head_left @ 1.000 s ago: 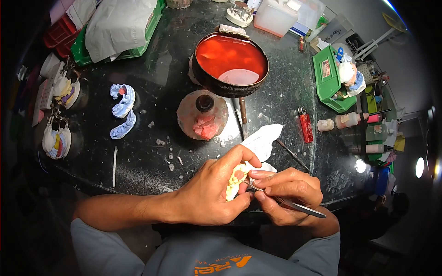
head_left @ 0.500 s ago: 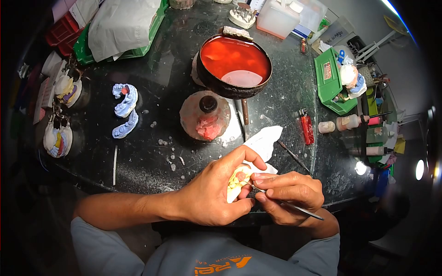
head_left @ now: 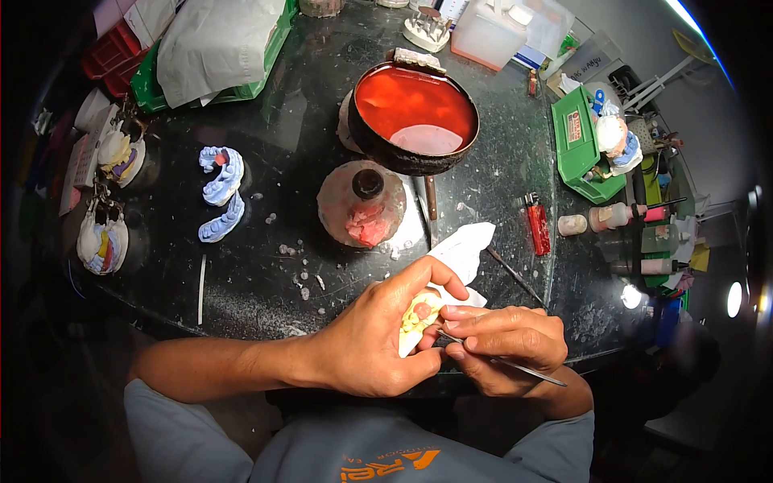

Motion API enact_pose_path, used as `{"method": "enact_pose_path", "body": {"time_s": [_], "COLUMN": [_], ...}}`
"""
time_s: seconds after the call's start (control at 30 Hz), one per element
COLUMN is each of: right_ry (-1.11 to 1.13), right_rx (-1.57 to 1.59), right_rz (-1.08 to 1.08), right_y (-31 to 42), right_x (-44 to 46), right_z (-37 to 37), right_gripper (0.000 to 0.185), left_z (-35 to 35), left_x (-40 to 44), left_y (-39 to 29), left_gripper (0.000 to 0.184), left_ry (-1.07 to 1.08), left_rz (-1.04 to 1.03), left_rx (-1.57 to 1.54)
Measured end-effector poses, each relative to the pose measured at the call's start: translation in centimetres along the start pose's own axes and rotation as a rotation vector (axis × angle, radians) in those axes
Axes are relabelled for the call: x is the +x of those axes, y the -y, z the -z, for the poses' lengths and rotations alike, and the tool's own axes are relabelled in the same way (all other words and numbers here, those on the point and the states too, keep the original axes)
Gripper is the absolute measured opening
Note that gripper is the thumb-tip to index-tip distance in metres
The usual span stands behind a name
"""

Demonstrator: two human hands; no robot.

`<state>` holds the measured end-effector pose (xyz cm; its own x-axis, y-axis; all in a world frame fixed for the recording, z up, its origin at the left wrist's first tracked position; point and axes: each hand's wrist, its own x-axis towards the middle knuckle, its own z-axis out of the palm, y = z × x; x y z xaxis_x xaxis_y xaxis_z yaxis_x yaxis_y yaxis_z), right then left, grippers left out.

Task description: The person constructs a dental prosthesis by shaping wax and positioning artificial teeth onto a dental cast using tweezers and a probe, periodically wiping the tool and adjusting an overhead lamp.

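My left hand (head_left: 378,342) is wrapped round a pale yellow dental model (head_left: 417,318) that carries a pinkish patch near its top. In my right hand (head_left: 511,342) a thin metal tool (head_left: 527,370) is pinched, its handle pointing down and right. The tool's front end lies at the model's right edge, partly hidden by my fingers. A crumpled white paper (head_left: 465,251) lies just beyond both hands.
A pan of red liquid (head_left: 415,113) stands behind a round burner (head_left: 362,205) with pink wax on it. Blue dental models (head_left: 221,181) lie to the left. A red lighter (head_left: 537,228), another tool (head_left: 515,276) and a green bin (head_left: 576,141) are at the right.
The metal tool's handle has tilted slightly, and its front end has shifted down from the pinkish patch. Both hands keep their hold. The tabletop things appear slightly shifted right in view.
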<state>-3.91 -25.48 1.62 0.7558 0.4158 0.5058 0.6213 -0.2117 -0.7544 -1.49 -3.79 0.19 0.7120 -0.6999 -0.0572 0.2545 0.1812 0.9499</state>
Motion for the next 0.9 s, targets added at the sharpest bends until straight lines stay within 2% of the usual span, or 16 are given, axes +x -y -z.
{"method": "enact_pose_path", "body": {"time_s": [0.17,0.27,0.53,0.67,0.77,0.9], "right_ry": [-0.024,-0.034,-0.062,-0.149,-0.227,-0.220], "right_rx": [-0.018,-0.027,0.015,0.033,0.071,0.059], "right_rz": [-0.002,-0.015,-0.057,-0.114,-0.171,-0.152], "right_y": [0.1,0.2,0.5,0.3,0.0,-0.2], "right_x": [-0.1,-0.1,0.1,-0.1,-0.3,0.1], "right_z": [0.0,0.1,0.6,1.0,0.6,0.6], "right_gripper": [0.031,0.030,0.025,0.022,0.020,0.022], "left_z": [0.1,0.1,0.1,0.5,0.1,-0.4], "left_x": [0.0,-0.1,-0.2,-0.4,-0.3,0.0], "left_y": [0.0,0.1,-0.5,-0.8,-0.1,0.4], "left_gripper": [0.051,0.052,0.057,0.064,0.066,0.066], "left_ry": [-0.035,-0.092,-0.070,-0.023,-0.031,-0.051], "left_rz": [-0.046,-0.110,-0.078,-0.093,-0.096,-0.072], "left_rx": [0.111,0.294,0.247,0.290,0.213,0.100]}}
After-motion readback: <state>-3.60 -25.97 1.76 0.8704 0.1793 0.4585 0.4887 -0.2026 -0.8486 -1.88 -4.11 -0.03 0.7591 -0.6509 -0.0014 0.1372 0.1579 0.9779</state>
